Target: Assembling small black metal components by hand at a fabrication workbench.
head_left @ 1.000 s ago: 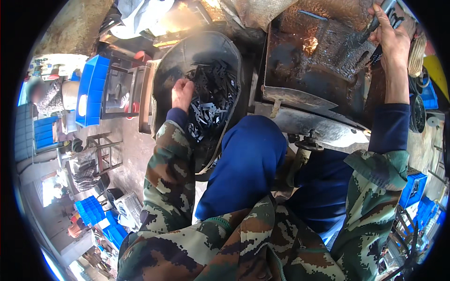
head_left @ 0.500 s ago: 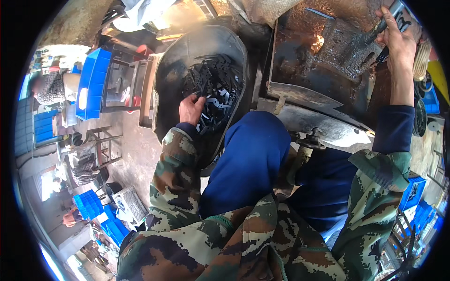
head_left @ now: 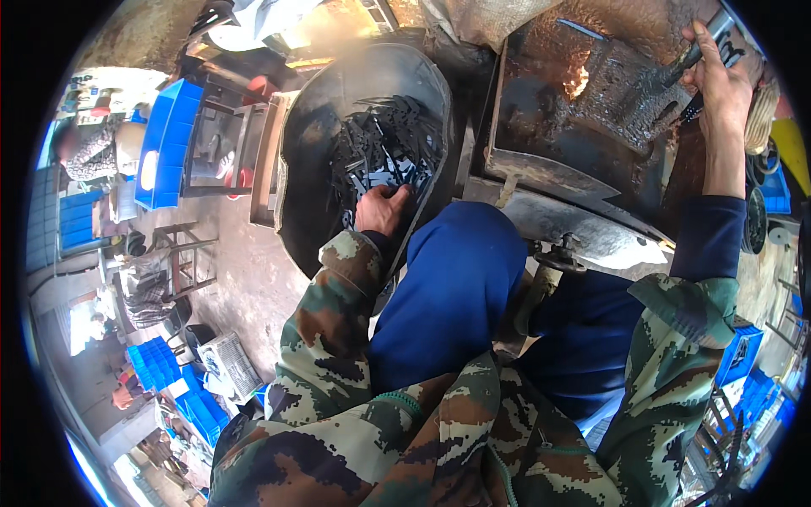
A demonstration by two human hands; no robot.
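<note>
Left hand [head_left: 382,209] has dropped to the near rim of the round dark metal pan [head_left: 296,169], fingers curled onto flat dark metal strips [head_left: 384,148] heaped inside. Strips look stiff, oily, sharp-edged; pinch mid-length. Right hand [head_left: 718,76] grips a dark lever handle [head_left: 684,63] fully.

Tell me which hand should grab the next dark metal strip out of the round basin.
Left. The left hand already rests on the dark metal strips inside the round basin; the right hand is far off, gripping a tool at the machine.
</note>
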